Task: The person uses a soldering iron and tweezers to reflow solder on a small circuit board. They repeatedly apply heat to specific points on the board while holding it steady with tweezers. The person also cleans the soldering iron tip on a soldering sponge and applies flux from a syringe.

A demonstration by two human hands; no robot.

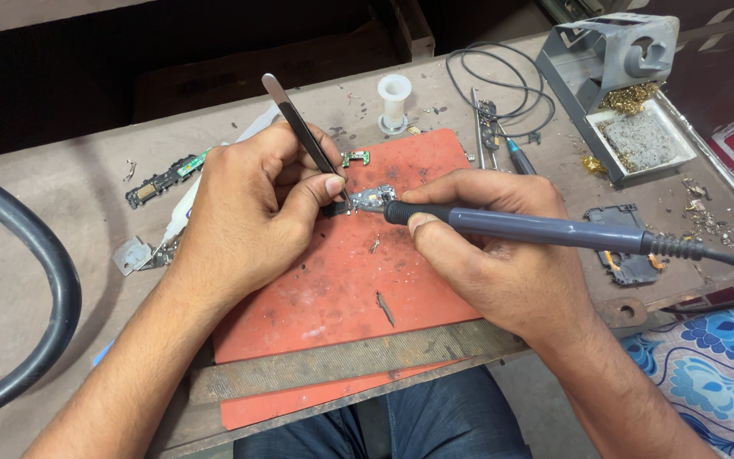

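Brass wool fills the grey stand; left hand fingers pinch tweezers, right hand grips soldering iron, seemingly touching a small board.

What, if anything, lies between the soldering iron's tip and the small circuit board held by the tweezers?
Nothing visible does. The soldering iron in the right hand already reaches the small circuit board, which the tweezers in the left hand pin to the red mat.

Left hand curling into a pinch grip, thumb pressing forefinger. Right hand closing in a pen-style grip; both forearms angling inward.
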